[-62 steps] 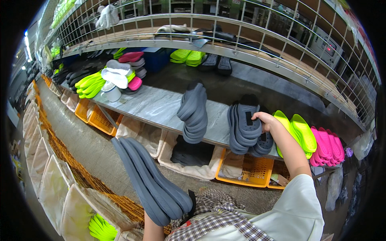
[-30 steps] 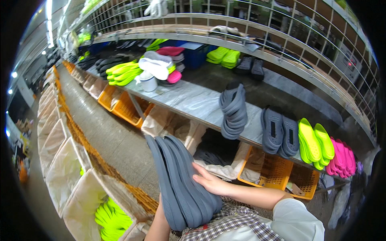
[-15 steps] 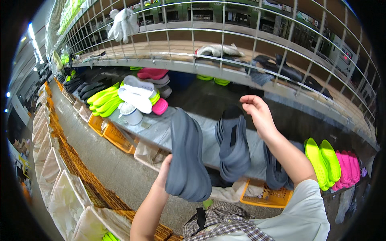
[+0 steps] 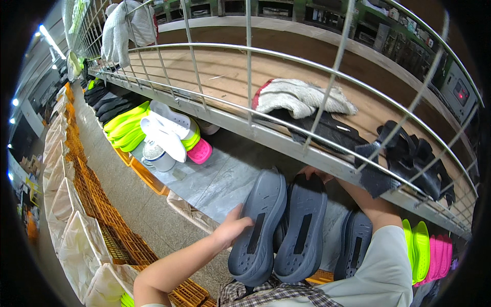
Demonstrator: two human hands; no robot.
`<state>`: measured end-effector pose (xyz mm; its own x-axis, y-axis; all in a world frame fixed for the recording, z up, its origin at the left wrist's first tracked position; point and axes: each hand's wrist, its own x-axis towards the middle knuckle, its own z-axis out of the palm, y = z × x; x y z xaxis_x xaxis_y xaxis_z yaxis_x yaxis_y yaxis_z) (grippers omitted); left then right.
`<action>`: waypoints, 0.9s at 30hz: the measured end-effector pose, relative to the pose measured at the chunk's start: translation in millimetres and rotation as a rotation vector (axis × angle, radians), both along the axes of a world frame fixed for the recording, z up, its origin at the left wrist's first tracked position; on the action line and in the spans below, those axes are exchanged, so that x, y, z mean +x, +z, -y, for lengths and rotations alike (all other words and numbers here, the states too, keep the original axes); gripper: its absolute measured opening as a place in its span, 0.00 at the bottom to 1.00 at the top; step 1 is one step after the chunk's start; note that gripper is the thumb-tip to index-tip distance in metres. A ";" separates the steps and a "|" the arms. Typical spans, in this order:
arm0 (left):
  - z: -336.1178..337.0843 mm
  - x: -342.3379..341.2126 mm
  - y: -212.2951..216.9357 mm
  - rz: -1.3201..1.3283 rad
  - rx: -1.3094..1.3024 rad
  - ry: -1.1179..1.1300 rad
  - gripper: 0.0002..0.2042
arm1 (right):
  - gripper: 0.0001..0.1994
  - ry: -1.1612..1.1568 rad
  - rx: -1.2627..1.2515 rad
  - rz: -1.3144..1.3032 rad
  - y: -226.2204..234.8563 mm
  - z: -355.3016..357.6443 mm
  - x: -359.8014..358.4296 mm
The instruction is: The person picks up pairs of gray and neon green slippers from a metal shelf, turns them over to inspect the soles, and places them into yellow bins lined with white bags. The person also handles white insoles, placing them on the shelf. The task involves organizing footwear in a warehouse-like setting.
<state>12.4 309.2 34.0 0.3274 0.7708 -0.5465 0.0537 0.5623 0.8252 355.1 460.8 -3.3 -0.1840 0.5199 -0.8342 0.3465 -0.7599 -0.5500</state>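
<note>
Two dark grey shoe soles (image 4: 271, 197), each with a black rectangular patch, are side by side before me, insides facing up. My left hand (image 4: 234, 226) grips the left one by its outer edge, thumb over the rim and fingers underneath. At the far end of the right grey sole (image 4: 309, 207), my right hand (image 4: 318, 174) is closed around the tip; part of that hand is hidden by the sole. Further right lie more grey soles (image 4: 353, 245), close to my right arm.
A wire mesh guard (image 4: 245, 48) runs above the bench (image 4: 225, 179), with a white glove (image 4: 302, 97) and black pieces behind it. Lime and white soles and a lidded mug (image 4: 158, 156) stand at left. Lime and pink soles (image 4: 437, 256) are at right. Bins line the aisle (image 4: 128, 204).
The left sole has turned from underside to inside and come beside the other sole. My right hand, formerly raised and apart, now holds the right sole's far end. The view has moved closer to the mesh.
</note>
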 end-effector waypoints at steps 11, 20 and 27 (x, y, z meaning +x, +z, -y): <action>-123.3 22.3 -26.2 -0.113 0.126 -0.592 0.52 | 0.24 0.130 -0.104 -0.037 -39.6 0.3 12.0; -124.3 -2.7 -28.4 0.066 -0.027 -0.736 0.47 | 0.24 0.478 -0.068 -0.212 -1.9 5.2 -1.3; -83.5 -40.3 -24.9 0.114 0.091 -0.892 0.44 | 0.25 0.417 -0.301 0.047 25.5 34.7 -34.7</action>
